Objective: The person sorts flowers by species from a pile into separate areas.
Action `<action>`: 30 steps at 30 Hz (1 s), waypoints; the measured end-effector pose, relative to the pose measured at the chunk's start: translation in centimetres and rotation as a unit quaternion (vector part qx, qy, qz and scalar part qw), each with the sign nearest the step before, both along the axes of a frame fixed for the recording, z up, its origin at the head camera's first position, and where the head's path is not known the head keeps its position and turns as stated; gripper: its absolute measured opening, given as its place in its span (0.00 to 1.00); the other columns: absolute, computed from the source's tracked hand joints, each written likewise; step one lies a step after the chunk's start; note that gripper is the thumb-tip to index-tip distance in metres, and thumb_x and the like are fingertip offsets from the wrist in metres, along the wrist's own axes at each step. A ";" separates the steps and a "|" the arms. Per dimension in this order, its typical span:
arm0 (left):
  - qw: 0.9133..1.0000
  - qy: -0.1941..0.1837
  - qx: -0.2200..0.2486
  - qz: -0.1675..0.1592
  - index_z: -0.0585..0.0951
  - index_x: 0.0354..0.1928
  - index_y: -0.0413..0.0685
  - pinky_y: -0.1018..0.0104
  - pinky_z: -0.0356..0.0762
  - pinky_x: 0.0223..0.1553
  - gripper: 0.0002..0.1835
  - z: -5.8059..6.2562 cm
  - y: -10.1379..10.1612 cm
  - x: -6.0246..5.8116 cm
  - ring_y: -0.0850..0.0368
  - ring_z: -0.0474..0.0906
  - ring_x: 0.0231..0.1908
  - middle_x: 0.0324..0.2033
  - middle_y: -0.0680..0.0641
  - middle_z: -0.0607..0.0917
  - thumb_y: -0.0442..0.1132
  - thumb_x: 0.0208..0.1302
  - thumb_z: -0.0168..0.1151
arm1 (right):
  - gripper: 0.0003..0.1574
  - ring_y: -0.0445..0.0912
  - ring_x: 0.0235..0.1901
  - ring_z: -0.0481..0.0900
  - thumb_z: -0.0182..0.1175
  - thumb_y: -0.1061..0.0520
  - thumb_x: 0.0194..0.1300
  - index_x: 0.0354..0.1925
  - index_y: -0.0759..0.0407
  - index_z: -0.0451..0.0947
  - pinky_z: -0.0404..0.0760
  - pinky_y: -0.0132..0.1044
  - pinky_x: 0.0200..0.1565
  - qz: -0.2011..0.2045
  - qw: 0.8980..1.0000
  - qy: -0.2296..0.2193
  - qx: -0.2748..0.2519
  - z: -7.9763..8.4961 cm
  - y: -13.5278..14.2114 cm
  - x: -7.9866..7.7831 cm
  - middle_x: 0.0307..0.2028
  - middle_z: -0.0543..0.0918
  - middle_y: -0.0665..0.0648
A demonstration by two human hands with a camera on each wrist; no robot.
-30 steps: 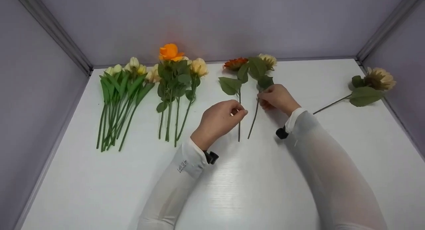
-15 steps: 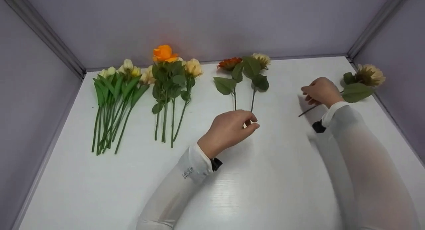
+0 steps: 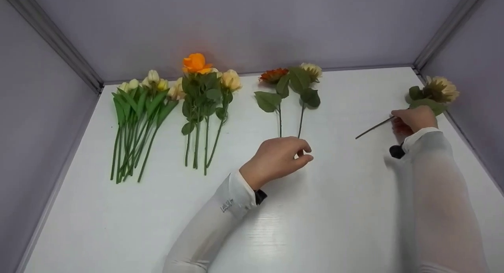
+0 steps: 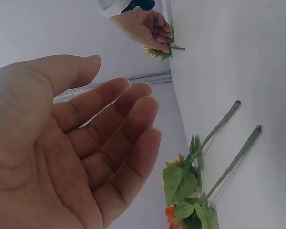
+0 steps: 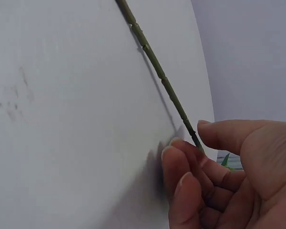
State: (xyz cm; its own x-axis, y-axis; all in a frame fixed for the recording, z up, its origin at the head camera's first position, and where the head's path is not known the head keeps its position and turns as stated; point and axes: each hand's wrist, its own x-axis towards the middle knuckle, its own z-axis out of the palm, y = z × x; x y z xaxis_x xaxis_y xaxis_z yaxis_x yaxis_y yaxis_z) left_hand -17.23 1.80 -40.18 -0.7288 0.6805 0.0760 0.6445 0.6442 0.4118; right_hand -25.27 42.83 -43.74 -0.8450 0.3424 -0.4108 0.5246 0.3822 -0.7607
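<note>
At the right of the head view, my right hand (image 3: 415,118) pinches the thin stem (image 3: 374,127) of a cream sunflower (image 3: 443,88) just below its leaves. The right wrist view has the thumb and fingertips on either side of that green stem (image 5: 167,83). My left hand (image 3: 277,158), fingers loosely bent and holding nothing, hovers over the lower stems of two other flowers. These are an orange-red sunflower (image 3: 273,75) and a second cream sunflower (image 3: 312,71), lying side by side. Their cut stem ends (image 4: 248,143) show beyond the palm in the left wrist view.
A row of pale tulips (image 3: 138,107) lies at the back left of the white table (image 3: 130,225). Beside them is a group of roses (image 3: 204,88), one bright orange. Grey panels (image 3: 252,28) wall in the back and both sides.
My right hand has gone from the middle cream sunflower, now lying by the orange-red one, rightward to the other cream sunflower's stem. The left hand has shifted slightly right and nearer me.
</note>
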 end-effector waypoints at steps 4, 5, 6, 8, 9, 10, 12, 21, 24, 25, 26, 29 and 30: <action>1.000 -0.001 -0.006 -0.002 0.82 0.47 0.58 0.69 0.73 0.34 0.15 0.0 0.0 -0.1 0.69 0.75 0.36 0.36 0.63 0.80 0.54 0.65 0.54 | 0.13 0.49 0.27 0.83 0.62 0.53 0.62 0.34 0.63 0.83 0.81 0.42 0.37 -0.105 0.988 -0.002 -0.117 0.3 -0.7 0.2 0.26 0.84 0.58; 1.000 -0.005 -0.007 -0.001 0.82 0.47 0.58 0.69 0.73 0.34 0.15 0.1 0.0 -0.1 0.69 0.75 0.36 0.37 0.63 0.80 0.54 0.65 0.54 | 0.11 0.49 0.27 0.83 0.62 0.55 0.62 0.34 0.63 0.83 0.81 0.42 0.37 -0.124 0.983 -0.002 -0.133 0.5 -1.0 0.4 0.26 0.84 0.58; 1.000 -0.005 -0.007 0.000 0.82 0.47 0.59 0.69 0.73 0.34 0.15 0.1 0.0 -0.1 0.69 0.75 0.36 0.36 0.63 0.80 0.54 0.65 0.54 | 0.10 0.49 0.27 0.83 0.63 0.56 0.61 0.33 0.63 0.83 0.81 0.42 0.38 -0.140 0.979 -0.001 -0.146 0.7 -1.3 0.6 0.26 0.84 0.58; 1.000 -0.005 -0.006 0.002 0.82 0.47 0.58 0.69 0.73 0.34 0.15 0.1 0.0 -0.2 0.70 0.75 0.35 0.36 0.63 0.81 0.54 0.65 0.54 | 0.08 0.49 0.27 0.83 0.63 0.59 0.60 0.32 0.64 0.82 0.81 0.42 0.39 -0.163 0.971 0.006 -0.173 1.2 -1.7 0.8 0.26 0.84 0.59; 1.000 -0.006 -0.004 0.004 0.82 0.47 0.58 0.69 0.73 0.34 0.15 0.2 0.0 -0.2 0.70 0.75 0.35 0.36 0.63 0.81 0.54 0.65 0.54 | 0.07 0.49 0.27 0.83 0.63 0.60 0.60 0.32 0.65 0.82 0.81 0.42 0.40 -0.170 0.969 0.009 -0.181 1.3 -1.9 1.0 0.26 0.84 0.59; 1.000 -0.006 -0.005 0.007 0.82 0.46 0.59 0.69 0.73 0.34 0.15 0.2 -0.1 -0.2 0.70 0.75 0.35 0.36 0.63 0.80 0.54 0.65 0.54 | 0.06 0.49 0.27 0.83 0.63 0.60 0.60 0.32 0.65 0.81 0.80 0.42 0.41 -0.172 0.966 0.010 -0.191 1.5 -1.9 1.0 0.26 0.84 0.59; 1.000 -0.004 -0.004 0.011 0.82 0.46 0.60 0.70 0.72 0.33 0.14 0.1 -0.2 -0.3 0.71 0.74 0.35 0.36 0.63 0.80 0.54 0.64 0.55 | 0.05 0.49 0.28 0.84 0.63 0.62 0.59 0.31 0.65 0.82 0.79 0.42 0.43 -0.181 0.961 0.017 -0.210 1.6 -1.9 1.0 0.26 0.84 0.59; 0.998 -0.021 0.035 0.046 0.83 0.41 0.65 0.71 0.72 0.32 0.10 0.2 -0.5 -0.7 0.73 0.73 0.32 0.32 0.67 0.79 0.53 0.65 0.54 | 0.05 0.47 0.31 0.83 0.65 0.61 0.58 0.33 0.63 0.81 0.80 0.38 0.42 -0.123 0.953 0.107 -0.254 1.8 -2.3 -0.6 0.31 0.83 0.61; 0.996 -0.036 0.056 0.059 0.83 0.40 0.65 0.70 0.72 0.33 0.10 0.4 -0.7 -0.8 0.73 0.73 0.31 0.31 0.67 0.79 0.53 0.65 0.54 | 0.14 0.49 0.35 0.82 0.65 0.60 0.57 0.41 0.65 0.79 0.78 0.39 0.45 -0.068 0.948 0.152 -0.272 3.1 -4.3 -0.2 0.38 0.81 0.63; 0.995 -0.043 0.065 0.065 0.83 0.40 0.65 0.70 0.72 0.33 0.10 0.4 -0.9 -1.0 0.73 0.73 0.30 0.31 0.67 0.79 0.53 0.65 0.54 | 0.16 0.49 0.36 0.81 0.66 0.59 0.57 0.43 0.66 0.79 0.78 0.39 0.46 -0.051 0.945 0.165 -0.277 3.7 -5.3 -0.1 0.40 0.79 0.64; 0.994 -0.047 0.074 0.071 0.83 0.40 0.65 0.70 0.72 0.33 0.09 0.5 -1.0 -1.1 0.72 0.73 0.30 0.31 0.67 0.79 0.53 0.65 0.55 | 0.18 0.50 0.36 0.81 0.66 0.59 0.57 0.45 0.66 0.78 0.78 0.38 0.45 -0.035 0.943 0.179 -0.279 4.2 -6.2 0.0 0.41 0.79 0.64; 0.989 -0.060 0.104 0.092 0.83 0.40 0.65 0.70 0.72 0.34 0.10 0.6 -1.4 -1.4 0.72 0.74 0.31 0.32 0.68 0.79 0.54 0.64 0.56 | 0.21 0.50 0.35 0.80 0.66 0.58 0.57 0.47 0.68 0.77 0.80 0.37 0.41 0.013 0.934 0.212 -0.288 5.2 -9.3 0.1 0.41 0.78 0.65; 0.986 -0.065 0.114 0.098 0.83 0.41 0.65 0.70 0.72 0.34 0.10 0.6 -1.5 -1.6 0.71 0.74 0.31 0.32 0.68 0.79 0.54 0.64 0.56 | 0.21 0.50 0.34 0.80 0.66 0.58 0.57 0.47 0.69 0.77 0.81 0.37 0.39 0.028 0.929 0.221 -0.295 5.3 -10.4 0.1 0.40 0.78 0.65</action>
State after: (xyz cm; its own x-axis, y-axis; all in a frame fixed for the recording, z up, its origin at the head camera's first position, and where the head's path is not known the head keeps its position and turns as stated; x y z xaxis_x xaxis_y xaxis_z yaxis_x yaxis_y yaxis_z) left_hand -18.81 0.30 -39.62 -0.8582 0.5016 0.1088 0.4494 0.6320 0.6314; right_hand -25.17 32.42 -38.46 -0.9857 0.1178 -0.1205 0.1019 -0.1528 -0.9830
